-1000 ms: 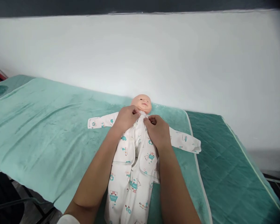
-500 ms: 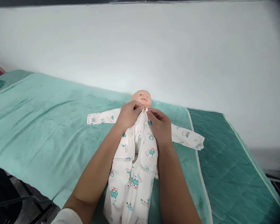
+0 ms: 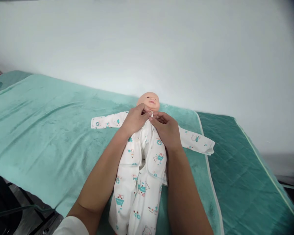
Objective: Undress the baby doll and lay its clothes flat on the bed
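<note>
A baby doll [image 3: 149,99] lies on its back, its bald head toward the wall. It wears a white printed baby jacket [image 3: 159,156], whose sleeves stretch out to both sides, and matching printed trousers [image 3: 127,199]. My left hand [image 3: 138,118] pinches the jacket's front edge at the neckline, just below the doll's chin. Close beside it, my right hand [image 3: 166,125] pinches the opposite edge with thumb and fingers. The two edges meet between my fingertips. Lower down, the jacket front gapes open over the belly. My fingers hide any fastener there.
Under the doll spreads a light green blanket [image 3: 51,130] with some creases. A darker green quilted pad [image 3: 235,169] reaches out to the right. A white wall [image 3: 161,49] stands behind. At the lower left is a dark object [image 3: 5,202] below the bed's edge.
My right thumb and fingers have shifted slightly left, closer to my left fingertips, bringing the collar edges together. The view has tilted a little; the doll lies in the same place.
</note>
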Available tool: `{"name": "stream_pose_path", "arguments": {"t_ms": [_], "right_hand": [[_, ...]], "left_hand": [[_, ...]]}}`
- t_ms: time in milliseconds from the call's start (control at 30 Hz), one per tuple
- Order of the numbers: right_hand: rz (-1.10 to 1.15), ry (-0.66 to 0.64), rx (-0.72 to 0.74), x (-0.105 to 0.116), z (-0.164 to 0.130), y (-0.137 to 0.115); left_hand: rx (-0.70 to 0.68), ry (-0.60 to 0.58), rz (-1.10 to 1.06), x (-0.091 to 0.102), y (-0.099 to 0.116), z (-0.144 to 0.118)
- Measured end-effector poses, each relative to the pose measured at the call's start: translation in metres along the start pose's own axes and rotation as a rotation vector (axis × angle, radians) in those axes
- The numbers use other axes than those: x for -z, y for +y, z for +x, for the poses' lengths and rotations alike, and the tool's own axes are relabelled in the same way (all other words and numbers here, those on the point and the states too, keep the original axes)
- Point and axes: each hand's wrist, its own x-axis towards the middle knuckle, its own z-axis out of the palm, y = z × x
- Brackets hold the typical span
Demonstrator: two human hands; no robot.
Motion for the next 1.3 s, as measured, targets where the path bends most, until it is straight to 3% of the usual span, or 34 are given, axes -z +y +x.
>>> {"name": "stream_pose_path", "arguments": {"t_ms": [200,367,733,967,1133,1300], "right_hand": [[-0.086,-0.038,-0.053,0.0,-0.002,-0.009],[-0.092,-0.041,-0.086,-0.001,-0.002,-0.011],[-0.118,-0.066,-0.121,0.0,-0.003,-0.014],[-0.121,-0.093,-0.129,0.006,-0.006,-0.016],[-0.098,-0.014,-0.088,0.004,-0.004,-0.009],[-0.229,0.103,-0.005,-0.002,-0.005,-0.01]], "left_hand": [[0.041,-0.027,-0.007,0.0,0.008,-0.004],[0.081,0.005,0.109,-0.003,0.015,-0.005],[0.119,-0.035,-0.09,0.003,0.004,-0.002],[0.082,-0.047,-0.04,0.008,0.005,-0.007],[-0.011,-0.052,0.113,0.007,0.004,-0.007],[-0.057,-0.027,0.217,0.008,0.004,-0.007]]}}
